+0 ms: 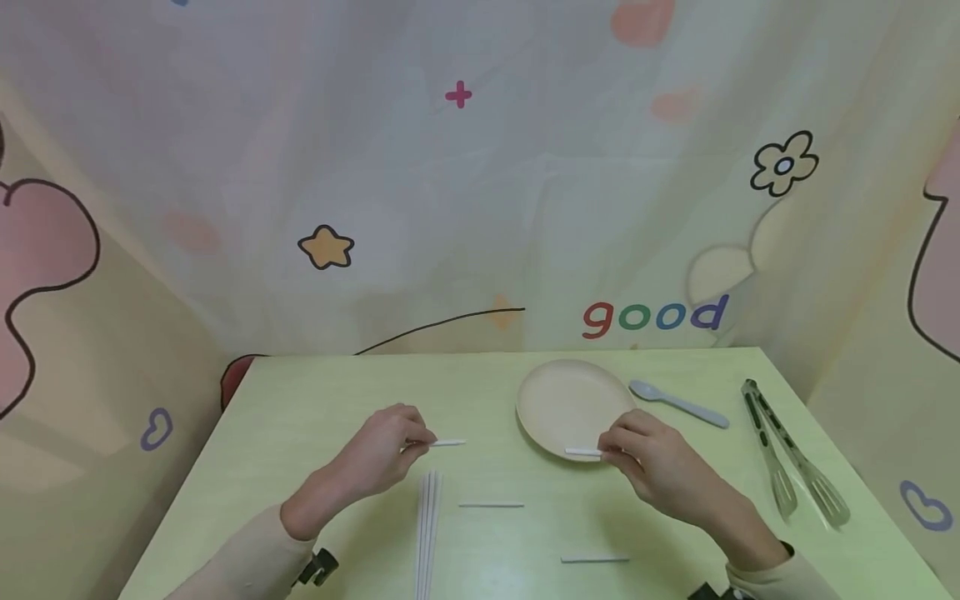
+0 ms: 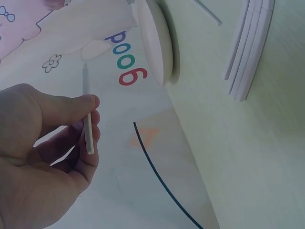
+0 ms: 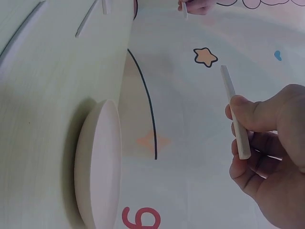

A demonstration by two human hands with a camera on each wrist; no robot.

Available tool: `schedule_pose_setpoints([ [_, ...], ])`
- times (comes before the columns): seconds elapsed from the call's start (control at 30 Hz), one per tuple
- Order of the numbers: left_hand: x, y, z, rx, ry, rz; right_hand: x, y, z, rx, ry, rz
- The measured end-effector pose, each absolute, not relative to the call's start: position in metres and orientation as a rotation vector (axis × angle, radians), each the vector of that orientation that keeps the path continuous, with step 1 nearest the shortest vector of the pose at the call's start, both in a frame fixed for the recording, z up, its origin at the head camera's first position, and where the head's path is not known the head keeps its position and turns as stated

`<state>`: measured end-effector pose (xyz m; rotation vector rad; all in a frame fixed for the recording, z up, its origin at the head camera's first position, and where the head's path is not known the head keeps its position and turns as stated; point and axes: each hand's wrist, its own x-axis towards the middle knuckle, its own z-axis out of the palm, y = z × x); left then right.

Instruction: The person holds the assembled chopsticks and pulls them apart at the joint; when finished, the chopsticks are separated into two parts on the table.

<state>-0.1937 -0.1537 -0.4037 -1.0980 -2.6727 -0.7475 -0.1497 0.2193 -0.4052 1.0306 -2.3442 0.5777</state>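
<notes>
My left hand pinches a short, thin white stick between thumb and fingers, raised over the table's middle. My right hand pinches another short white stick, which overlaps the near rim of the cream plate in the head view. Both sticks point inward, towards each other, with a gap between their ends. Below the left hand lies a row of several long white sticks, side by side. Two short sticks lie apart on the table, one nearer the middle and one nearer the front.
Right of the plate lies a grey-blue spoon. Metal tongs with slotted ends lie spread near the right edge of the pale green table. A printed curtain hangs behind and at both sides.
</notes>
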Motion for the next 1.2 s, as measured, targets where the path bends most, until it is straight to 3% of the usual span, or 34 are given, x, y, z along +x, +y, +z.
schedule_pose_setpoints([
  [1.2,-0.193,-0.136,-0.416,-1.123,-2.651,-0.703,-0.132,0.218,-0.427,1.030,-2.448,0.607],
])
